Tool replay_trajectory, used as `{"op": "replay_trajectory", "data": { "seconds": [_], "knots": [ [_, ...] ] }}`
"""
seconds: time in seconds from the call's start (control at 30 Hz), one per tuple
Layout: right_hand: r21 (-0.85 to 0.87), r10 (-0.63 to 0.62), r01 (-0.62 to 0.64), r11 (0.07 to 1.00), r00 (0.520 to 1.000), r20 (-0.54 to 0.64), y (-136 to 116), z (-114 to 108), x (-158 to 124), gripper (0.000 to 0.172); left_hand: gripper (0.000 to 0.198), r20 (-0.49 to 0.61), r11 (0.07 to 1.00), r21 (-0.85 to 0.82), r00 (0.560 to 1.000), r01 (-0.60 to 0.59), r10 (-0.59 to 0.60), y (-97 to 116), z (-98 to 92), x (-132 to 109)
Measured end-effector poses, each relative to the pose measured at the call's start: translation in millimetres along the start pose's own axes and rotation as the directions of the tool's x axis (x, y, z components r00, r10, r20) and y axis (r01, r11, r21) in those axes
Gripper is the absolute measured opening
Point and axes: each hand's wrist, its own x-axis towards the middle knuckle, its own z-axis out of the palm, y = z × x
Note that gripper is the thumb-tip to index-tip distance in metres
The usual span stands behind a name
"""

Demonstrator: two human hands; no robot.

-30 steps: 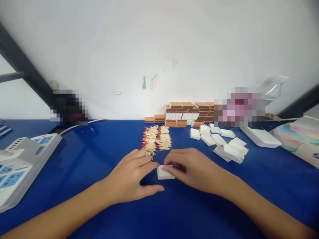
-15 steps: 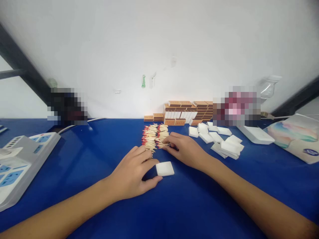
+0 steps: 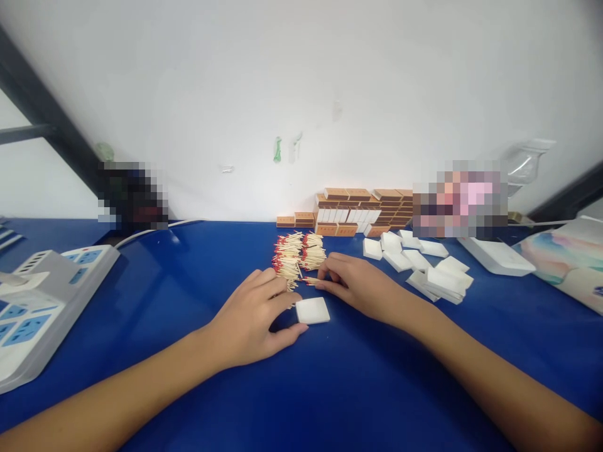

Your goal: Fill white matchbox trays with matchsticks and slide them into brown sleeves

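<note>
A white matchbox tray (image 3: 313,310) lies on the blue table, its left end between the thumb and forefinger of my left hand (image 3: 257,317). Just beyond it is a heap of red-tipped matches (image 3: 286,254), partly hidden by my left fingers. A second, smaller pile of matches (image 3: 313,254) lies beside it on the right. My right hand (image 3: 351,279) is closed in a pinch on a few matches (image 3: 308,281) at the near end of that smaller pile, low over the table.
Stacked brown matchboxes (image 3: 340,230) stand against the wall. Several loose white trays (image 3: 416,260) and a larger white box (image 3: 499,256) lie to the right, near a pastel-patterned pack (image 3: 560,260). A white power strip (image 3: 70,301) occupies the left side. A clear plastic cup (image 3: 525,166) is at the back right.
My right hand has drawn a few matches slightly toward me, apart from the smaller pile. The left hand stays at the tray. The whole view has shifted a little.
</note>
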Motion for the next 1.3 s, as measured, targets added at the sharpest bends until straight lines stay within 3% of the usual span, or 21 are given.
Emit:
{"op": "replay_trajectory", "data": {
  "seconds": [0.27, 0.97, 1.3],
  "knots": [
    [-0.105, 0.13, -0.121, 0.987, 0.988, 0.083, -3, -1, -3, 0.012, 0.026, -0.001, 1.0, -0.001, 1.0, -0.008, 0.008, 0, -2.1, -1],
    [-0.223, 0.098, -0.076, 0.972, 0.991, 0.089, 6, 5, -6, 0.016, 0.027, -0.003, 1.0, 0.013, 1.0, 0.003, -0.003, -4, -2.2, -1],
    [-0.103, 0.048, -0.047, 0.994, 0.999, 0.007, 8, -6, -10, 0.016, 0.027, 0.015, 1.0, 0.01, 1.0, 0.013, -0.014, -3, -3.5, -1]
  ]
}}
